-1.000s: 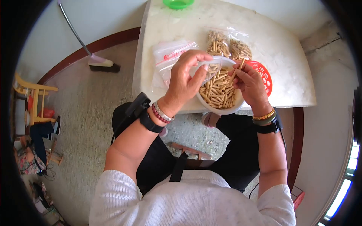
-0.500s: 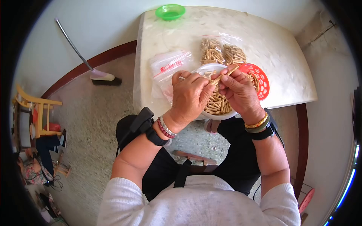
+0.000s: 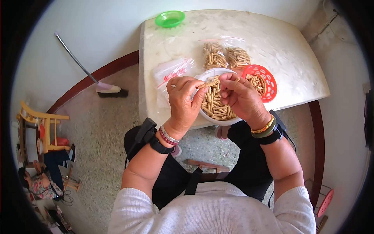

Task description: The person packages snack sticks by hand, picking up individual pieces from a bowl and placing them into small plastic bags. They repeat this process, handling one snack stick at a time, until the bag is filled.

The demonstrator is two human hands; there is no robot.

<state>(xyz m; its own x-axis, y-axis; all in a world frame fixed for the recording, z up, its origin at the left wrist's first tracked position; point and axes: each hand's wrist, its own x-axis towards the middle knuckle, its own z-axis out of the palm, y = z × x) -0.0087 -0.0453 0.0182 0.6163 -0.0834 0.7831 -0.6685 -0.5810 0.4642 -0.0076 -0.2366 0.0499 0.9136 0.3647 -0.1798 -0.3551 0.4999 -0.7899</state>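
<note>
My left hand (image 3: 185, 97) pinches a short tan stick (image 3: 210, 83), root-like in look, between thumb and fingers. The fingers of my right hand (image 3: 240, 94) are closed at the stick's other end; whether they grip it or something small is hidden. Both hands are above a white bowl (image 3: 203, 113) full of similar tan sticks (image 3: 219, 105). Close to my right hand, a red perforated basket (image 3: 270, 83) holds more of these sticks. Behind the bowl lie two clear bags (image 3: 215, 55) filled with sticks.
Flat zip bags (image 3: 171, 72) lie on the pale table (image 3: 272, 43), left of the bowl. A green dish (image 3: 170, 19) stands at the far edge. A broom (image 3: 108, 89) leans on the wall. On the left are a wooden chair (image 3: 48, 128) and another person (image 3: 43, 183).
My hands have drawn slightly apart, the left one moving left. The stick now extends from my left fingertips toward the right, and its end no longer sticks out past my right fingers.
</note>
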